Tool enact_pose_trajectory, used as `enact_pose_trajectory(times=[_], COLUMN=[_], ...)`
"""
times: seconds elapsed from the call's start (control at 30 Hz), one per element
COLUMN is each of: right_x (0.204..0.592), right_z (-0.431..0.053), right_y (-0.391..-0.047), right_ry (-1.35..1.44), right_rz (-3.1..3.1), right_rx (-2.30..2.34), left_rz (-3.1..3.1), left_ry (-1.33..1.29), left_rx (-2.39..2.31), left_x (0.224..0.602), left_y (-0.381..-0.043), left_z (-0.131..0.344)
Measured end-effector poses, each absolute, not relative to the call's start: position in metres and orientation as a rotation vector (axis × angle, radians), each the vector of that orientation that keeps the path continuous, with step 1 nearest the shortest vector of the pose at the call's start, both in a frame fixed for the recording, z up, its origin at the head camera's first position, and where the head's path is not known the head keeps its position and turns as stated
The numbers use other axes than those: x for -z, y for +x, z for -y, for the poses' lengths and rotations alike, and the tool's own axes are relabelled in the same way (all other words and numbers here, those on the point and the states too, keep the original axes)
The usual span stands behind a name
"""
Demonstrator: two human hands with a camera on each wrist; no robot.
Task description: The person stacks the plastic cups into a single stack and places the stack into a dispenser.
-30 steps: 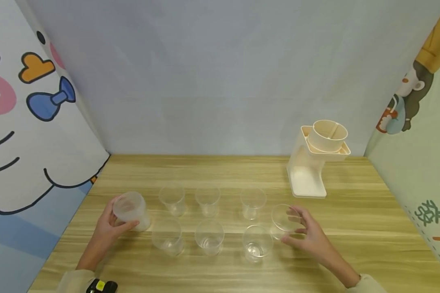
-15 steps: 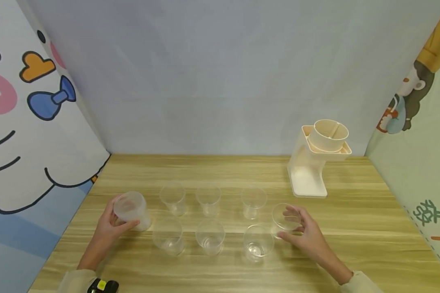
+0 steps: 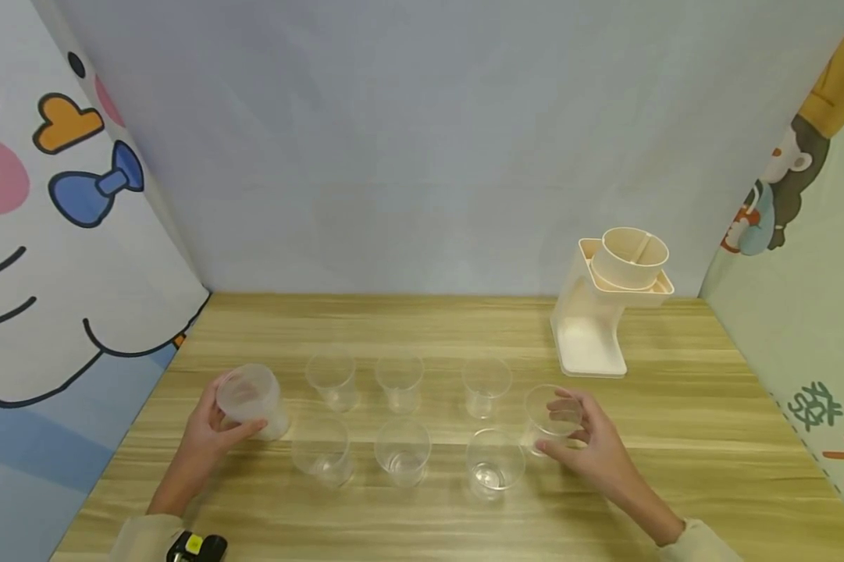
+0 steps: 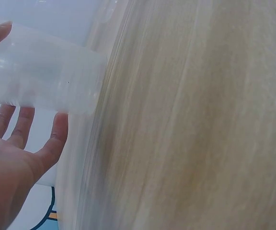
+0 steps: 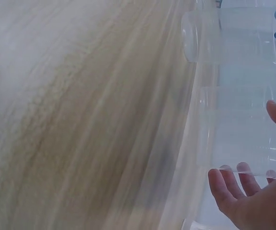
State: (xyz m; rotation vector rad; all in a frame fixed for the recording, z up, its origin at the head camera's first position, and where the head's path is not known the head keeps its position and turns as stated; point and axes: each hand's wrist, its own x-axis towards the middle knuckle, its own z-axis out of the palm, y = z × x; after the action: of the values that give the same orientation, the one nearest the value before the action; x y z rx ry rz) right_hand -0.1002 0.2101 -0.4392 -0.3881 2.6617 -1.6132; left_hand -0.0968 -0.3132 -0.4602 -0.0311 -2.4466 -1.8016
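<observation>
Left grip holding a milky cup at the desk's nine o'clock – right grip curled round a clear cup at three.
The milky cup is frosted and cylindrical, its mouth cut off in the left wrist view; whether several are nested cannot be told. The clear cup's thin wall nearly melts into the wood grain, its base hard to make out.
</observation>
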Motion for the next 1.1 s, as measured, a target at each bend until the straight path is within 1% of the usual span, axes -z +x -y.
enact_pose_trajectory(times=[0.4, 0.6, 1.1], right_x=[0.421, 0.405, 0.374], right_z=[-0.212, -0.212, -0.200], right_y=[-0.097, -0.098, -0.098], right_ry=[-0.445, -0.545, -0.672], right_rz=[-2.693, -2.737, -2.676], right_rx=[1.604, 1.548, 1.651], left_rz=[2.456, 2.456, 2.440], left_ry=[-0.009, -0.006, -0.022], left_rx=[1.808, 1.806, 1.821], left_x=[0.459, 0.459, 0.455], left_y=[-0.097, -0.096, -0.095], left_z=[0.313, 0.312, 0.310])
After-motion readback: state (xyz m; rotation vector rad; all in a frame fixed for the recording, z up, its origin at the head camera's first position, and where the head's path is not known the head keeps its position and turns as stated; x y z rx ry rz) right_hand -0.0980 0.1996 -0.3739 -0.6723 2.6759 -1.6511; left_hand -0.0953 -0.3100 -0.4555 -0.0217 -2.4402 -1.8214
